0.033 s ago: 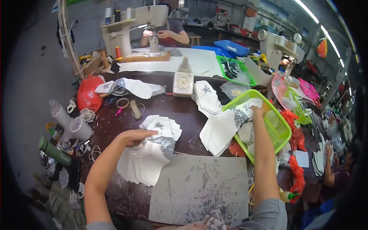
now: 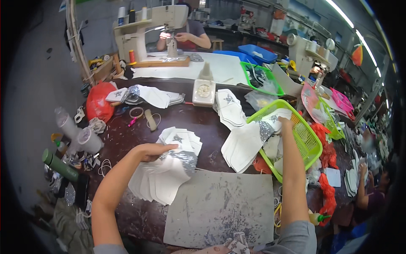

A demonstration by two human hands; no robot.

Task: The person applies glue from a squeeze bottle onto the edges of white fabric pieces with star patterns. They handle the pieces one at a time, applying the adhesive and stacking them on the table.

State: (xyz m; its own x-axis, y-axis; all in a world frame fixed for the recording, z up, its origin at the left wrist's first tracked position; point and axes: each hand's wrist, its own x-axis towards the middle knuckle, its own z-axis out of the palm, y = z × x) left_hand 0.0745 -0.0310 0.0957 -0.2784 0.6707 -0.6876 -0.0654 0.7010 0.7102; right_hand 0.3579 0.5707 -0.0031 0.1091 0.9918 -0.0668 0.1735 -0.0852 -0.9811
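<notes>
My left hand [image 2: 155, 152] is closed on a fanned stack of white shoe-upper pieces [image 2: 163, 182], its thumb on top and its other fingers hidden under. A silver band and a dark star mark the top piece. My right hand [image 2: 286, 123] reaches to the green basket [image 2: 311, 142], its fingers closed on the narrow end of a second stack of white shoe-upper pieces [image 2: 242, 146] with a glittery silver band. That stack leans over the basket's left rim onto the table. The fingertips of my right hand are partly hidden.
A grey worn mat [image 2: 220, 207] lies in front of me. Further white stacks [image 2: 229, 108] rest at the back, near a small white container [image 2: 204, 93]. A red bag [image 2: 100, 101], cups and a green bottle [image 2: 59, 165] stand left. Across the table a person works at a sewing machine [image 2: 169, 25].
My left hand and the upper pieces it holds have shifted slightly to the right. My right hand stays on the stack at the basket.
</notes>
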